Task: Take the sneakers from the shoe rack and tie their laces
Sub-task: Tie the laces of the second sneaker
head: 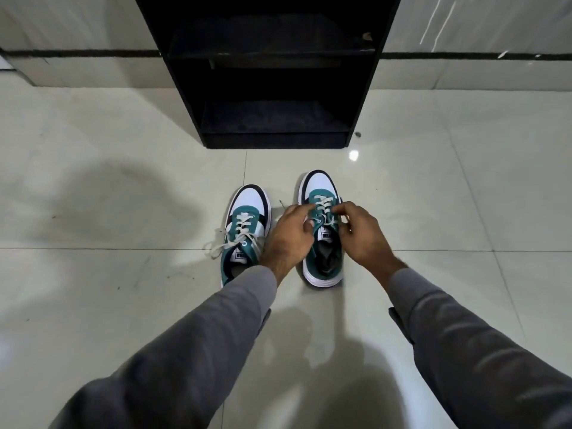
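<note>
While both of your hands work over the right sneaker (322, 230), the pair sits on the tiled floor (123, 181) just in front of the black shoe rack (269, 72), toes pointing toward it. Your left hand (289, 235) comes in from the sneaker's left side with fingers curled, pinching a strand of the white laces (323, 209) near the upper eyelets. Your right hand (360, 233) mirrors it from the right side, fingers closed on the lace by the tongue. A loose lace end (282, 203) trails onto the floor between the two shoes. No finished bow is visible on this shoe; the fingers hide the knot area, so you cannot tell how far the tie has got. The left sneaker (246, 227) stands just beside the right one, slightly nearer to you, apart from it, with your left wrist crossing over its heel. Its laces (230, 241) show a bow with loops spilling off the left side onto the floor. Both sleeves (198, 345) are grey. The visible rack shelves are dark.
</note>
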